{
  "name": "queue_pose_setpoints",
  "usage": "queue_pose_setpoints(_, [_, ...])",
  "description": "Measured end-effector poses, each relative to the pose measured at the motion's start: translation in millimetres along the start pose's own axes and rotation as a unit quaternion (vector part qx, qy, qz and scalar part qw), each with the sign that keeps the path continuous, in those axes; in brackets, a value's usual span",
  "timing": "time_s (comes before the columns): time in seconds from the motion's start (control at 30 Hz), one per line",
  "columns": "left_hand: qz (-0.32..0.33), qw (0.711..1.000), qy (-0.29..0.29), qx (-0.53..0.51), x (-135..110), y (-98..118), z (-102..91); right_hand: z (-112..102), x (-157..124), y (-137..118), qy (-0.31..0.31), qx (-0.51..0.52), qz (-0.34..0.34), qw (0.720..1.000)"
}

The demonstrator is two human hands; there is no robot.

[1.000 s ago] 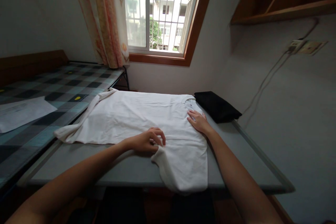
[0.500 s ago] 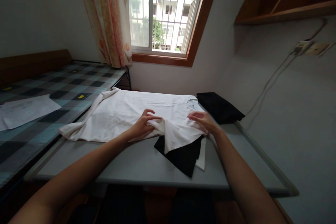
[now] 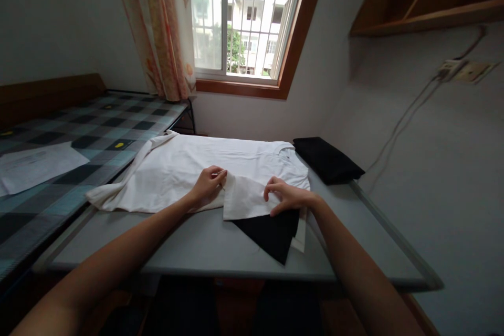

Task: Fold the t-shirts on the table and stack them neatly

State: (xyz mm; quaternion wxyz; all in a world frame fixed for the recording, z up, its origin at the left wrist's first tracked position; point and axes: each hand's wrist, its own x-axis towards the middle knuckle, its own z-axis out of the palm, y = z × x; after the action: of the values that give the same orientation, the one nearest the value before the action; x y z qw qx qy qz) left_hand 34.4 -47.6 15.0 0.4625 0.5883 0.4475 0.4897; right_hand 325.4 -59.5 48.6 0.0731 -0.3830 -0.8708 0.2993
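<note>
A white T-shirt (image 3: pixel 192 160) lies spread across the grey table, its neckline toward the right. The near sleeve (image 3: pixel 246 197) is folded over flat. My left hand (image 3: pixel 208 184) pinches the sleeve's upper left corner. Above the sleeve's right part is my right hand (image 3: pixel 287 197), with thumb and fingers apart and curved; whether the fingertips touch the fabric is hard to tell. From under the sleeve a black flat piece (image 3: pixel 271 233) sticks out, with a white edge (image 3: pixel 300 236) beside it.
A folded black cloth (image 3: pixel 327 160) rests at the right back of the grey table (image 3: pixel 189 244). To the left is a bed with a checked cover (image 3: pixel 129 121) and a sheet of paper (image 3: pixel 39 165). Behind are a curtain (image 3: pixel 165 31) and a barred window (image 3: pixel 252 21); a cable (image 3: pixel 401 121) hangs at right.
The sleeve, bunched and draped before, now lies flatter and squarer. My left hand has closed on its corner; my right hand has shifted left and lower over it.
</note>
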Motion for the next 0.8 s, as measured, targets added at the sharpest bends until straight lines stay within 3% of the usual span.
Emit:
queue_pose_setpoints(0.13, [-0.018,1.0,-0.007,-0.017,-1,3,-1.7,3,2,2,0.029,0.03,-0.013,0.999])
queue_pose_setpoints(0.23, [-0.015,1.0,-0.011,-0.01,1,5,-4.0,-4,0,8,0.036,0.123,-0.009,0.992])
queue_pose_setpoints(0.3, [-0.017,1.0,-0.025,0.001,1,6,-4.8,-8,-1,16,0.104,0.201,0.025,0.974])
queue_pose_setpoints(0.43, [-0.054,0.996,-0.068,-0.006,0,6,-4.9,-8,2,36,0.324,0.252,0.165,0.897])
queue_pose_setpoints(0.53, [-0.038,0.996,-0.073,-0.017,-1,4,-5.6,-2,5,48,0.356,0.224,0.248,0.873])
queue_pose_setpoints(0.63, [-0.008,0.998,-0.066,0.0,1,0,-7.7,1,6,50,0.368,0.181,0.242,0.879])
queue_pose_setpoints(0.8, [0.056,0.988,-0.118,0.082,8,-6,-10.5,-6,3,42,0.32,0.078,0.15,0.932])
